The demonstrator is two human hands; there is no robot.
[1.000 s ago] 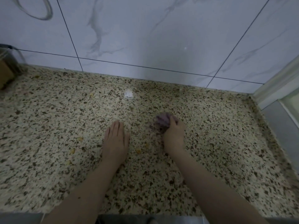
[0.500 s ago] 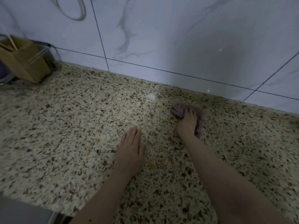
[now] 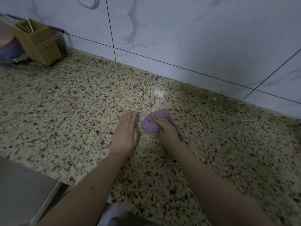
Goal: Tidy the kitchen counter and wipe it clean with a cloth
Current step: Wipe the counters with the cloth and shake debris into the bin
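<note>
Far left, against the tiled wall (image 3: 187, 38): a tan utensil holder (image 3: 38, 44) with thin sticks standing in it, set in a dark wire rack (image 3: 62, 32); a blurred rounded vessel (image 3: 7, 46) at the frame edge, kind not legible.

Left of centre: speckled granite surface (image 3: 65, 103), with small yellowish crumbs (image 3: 88, 131) scattered over it. A pale glare spot (image 3: 158, 92) lies near the wall.

Centre: left hand (image 3: 126, 133), flat on the surface, palm down, fingers straight and together, gripping nothing. It sits just beside the cloth without clearly touching it.

Right of centre: purple cloth (image 3: 152, 123), bunched, lying on the surface under the right hand (image 3: 167, 130). That grip is clamped on the cloth, fingers curled over its upper folds and pressing it down.

Change noted: half a second ago the cloth was further back, close to the wall and well apart from the left hand; it has since been drawn forward and leftward until it sits next to that hand. The left hand has kept its flat brace.

Judgement: wiping is under way and the stroke appears to be sweeping toward the crumbed area. The crumbs left of the hands look unwiped, so a good part of the surface remains.
</note>
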